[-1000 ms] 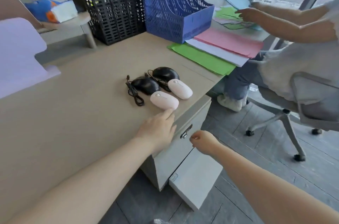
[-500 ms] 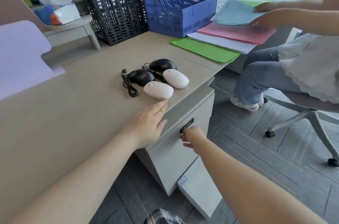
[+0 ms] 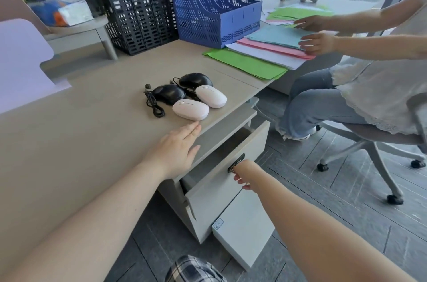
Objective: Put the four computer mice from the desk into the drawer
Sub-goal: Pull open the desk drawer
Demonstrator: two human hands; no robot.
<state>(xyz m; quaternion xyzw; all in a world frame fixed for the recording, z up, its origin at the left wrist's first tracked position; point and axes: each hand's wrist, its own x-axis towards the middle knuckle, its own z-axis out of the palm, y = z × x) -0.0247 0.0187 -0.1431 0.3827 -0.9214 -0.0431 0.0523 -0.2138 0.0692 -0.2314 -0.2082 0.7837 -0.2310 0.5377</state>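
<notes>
- Four computer mice sit in a tight cluster near the front edge of the pale beige wooden worktop [image 3: 69, 143] — two glossy black corded ones behind, two smooth white oval ones in front.
- The nearer white oval mouse [image 3: 190, 109] lies just beyond the fingertips of the left hand [image 3: 175, 152], apart from them; the farther white oval mouse [image 3: 211, 96] lies just beside it to the right.
- The left black corded mouse [image 3: 169, 93] touches the nearer white one, and its black cable [image 3: 153, 106] trails in a loop to the left on the worktop.
- The right black corded mouse [image 3: 195, 80] sits behind the farther white one.
- The left hand rests flat on the worktop edge, palm down, fingers stretched out and together — its grip is released, grasping nothing.
- The right hand [image 3: 245, 172] is at the black combination-lock handle [image 3: 235, 163] on the front of the light grey drawer [image 3: 219, 187], fingers curled against it; whether the grip is fully clenched on the handle I cannot tell.
- The drawer stands partly pulled out below the worktop, a dark gap showing behind its front panel.
- Further back stand a black plastic mesh file rack [image 3: 136, 13] and a blue plastic mesh file rack [image 3: 208, 2], side by side.
- To the right, green, white, pink and teal paper sheets [image 3: 265, 55] overlap on the worktop, with another seated person's hands [image 3: 318, 42] on them.
</notes>
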